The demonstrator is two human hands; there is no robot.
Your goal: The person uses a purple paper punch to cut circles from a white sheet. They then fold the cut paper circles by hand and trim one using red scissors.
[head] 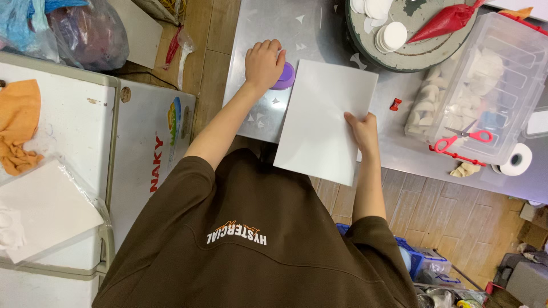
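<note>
My left hand [264, 63] presses down on a small purple round punch [285, 77] standing on the steel table [257, 23]. The punch sits at the left edge of a white sheet of paper [319, 114]. My right hand [363, 130] grips that sheet by its right edge, thumb on top. The sheet lies partly on the table and overhangs its near edge. Small white paper scraps [257, 120] lie on the steel around the punch.
A round board [399, 51] with white paper discs [393, 35] and a red piping bag [448, 21] sits at the back. A clear plastic box [491, 85] carries red scissors [463, 137]. A tape roll [516, 159] lies at right. A white chest [74, 125] stands at left.
</note>
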